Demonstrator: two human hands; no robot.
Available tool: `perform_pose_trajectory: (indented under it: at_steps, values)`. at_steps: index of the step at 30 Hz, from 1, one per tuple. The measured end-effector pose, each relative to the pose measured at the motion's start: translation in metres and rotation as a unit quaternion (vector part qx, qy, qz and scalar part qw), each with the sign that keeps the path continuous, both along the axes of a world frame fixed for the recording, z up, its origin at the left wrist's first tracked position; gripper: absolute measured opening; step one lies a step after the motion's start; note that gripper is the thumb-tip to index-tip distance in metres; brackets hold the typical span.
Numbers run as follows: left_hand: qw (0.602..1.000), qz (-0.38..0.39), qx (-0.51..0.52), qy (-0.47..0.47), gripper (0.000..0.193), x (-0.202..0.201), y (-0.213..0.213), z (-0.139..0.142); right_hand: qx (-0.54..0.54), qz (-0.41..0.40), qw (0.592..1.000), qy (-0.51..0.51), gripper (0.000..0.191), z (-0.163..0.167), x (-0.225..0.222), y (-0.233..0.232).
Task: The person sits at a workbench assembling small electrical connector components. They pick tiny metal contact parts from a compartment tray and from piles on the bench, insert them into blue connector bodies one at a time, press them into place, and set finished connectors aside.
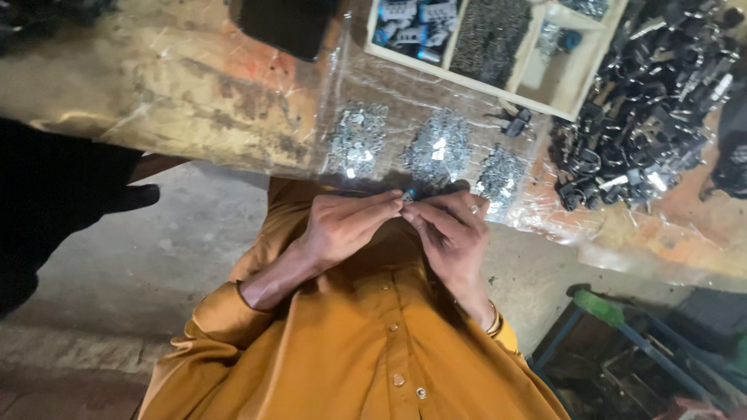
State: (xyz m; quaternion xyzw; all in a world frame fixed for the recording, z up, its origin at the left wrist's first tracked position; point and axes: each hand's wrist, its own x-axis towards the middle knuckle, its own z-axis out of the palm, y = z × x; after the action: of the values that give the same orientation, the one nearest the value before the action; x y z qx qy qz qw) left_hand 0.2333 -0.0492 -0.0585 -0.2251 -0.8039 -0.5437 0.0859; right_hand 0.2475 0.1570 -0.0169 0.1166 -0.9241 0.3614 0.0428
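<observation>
Fingertips of left hand [346,225] and right hand [451,225] meet, pinching a small metal part [407,197]

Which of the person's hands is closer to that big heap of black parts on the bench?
Right. The right hand sits below and left of the heap of black parts; the left hand is farther left, fingertips meeting the right's.

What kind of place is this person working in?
Probably a small workshop for assembling hardware. The worn table under clear plastic carries piles of small metal parts, a heap of black parts and a divided wooden tray. Both hands pinch one small part.
</observation>
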Motion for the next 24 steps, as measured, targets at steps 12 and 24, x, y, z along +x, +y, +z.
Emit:
perform_pose_trajectory:
  at_steps: [12,24]
  values:
    - [0.979,0.012,0.104,-0.174,0.022,-0.002,0.02,-0.001,0.138,-0.102,0.985,0.019,0.024,0.001,-0.012,0.053]
    - [0.959,0.019,0.156,-0.237,0.022,-0.003,0.024,-0.001,0.109,-0.106,0.988,0.006,0.048,0.003,-0.008,0.064]
